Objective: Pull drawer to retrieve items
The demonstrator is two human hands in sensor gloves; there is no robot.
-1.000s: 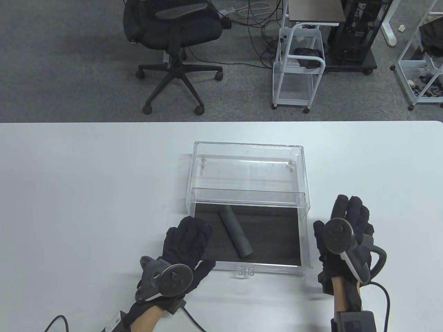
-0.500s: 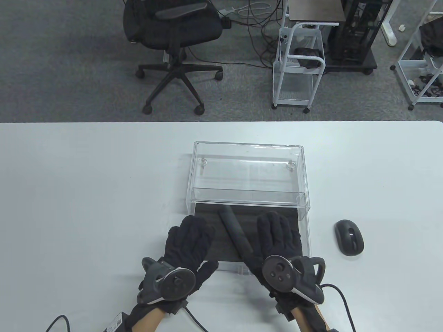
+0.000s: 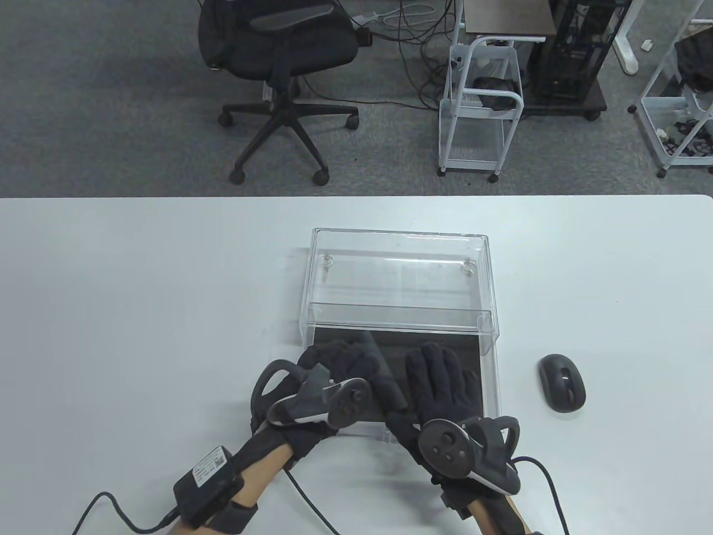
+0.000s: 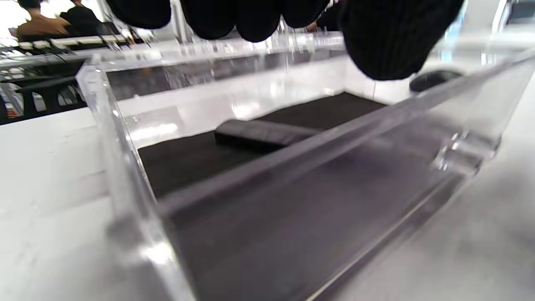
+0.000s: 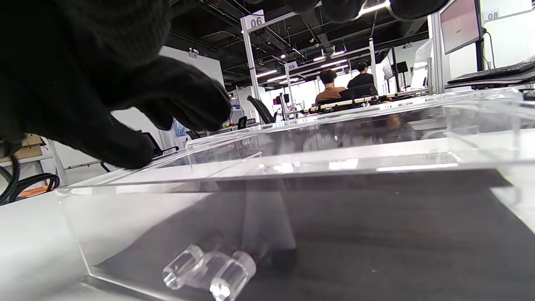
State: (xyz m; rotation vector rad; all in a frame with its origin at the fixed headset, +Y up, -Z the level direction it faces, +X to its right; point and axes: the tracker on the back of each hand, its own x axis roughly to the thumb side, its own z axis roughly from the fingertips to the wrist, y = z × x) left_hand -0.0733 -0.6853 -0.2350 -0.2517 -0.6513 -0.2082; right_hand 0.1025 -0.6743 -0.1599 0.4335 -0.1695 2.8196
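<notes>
Clear acrylic drawer (image 3: 484, 384) stands pulled toward the near bench edge, its dark cylinder (image 4: 261, 136) lying on the liner beneath our spread, ungrasping left hand (image 3: 334, 365) and right hand (image 3: 443, 379), so a hasty two-handed grip could roll it away.

A black computer mouse (image 3: 561, 390) lies on the white table (image 3: 139, 290), to the right of the right hand's fingers and apart from them. Beyond all the fingertips, on the grey carpet behind the table, stand a black office chair (image 3: 278, 61) and a white wire cart (image 3: 482, 111).
</notes>
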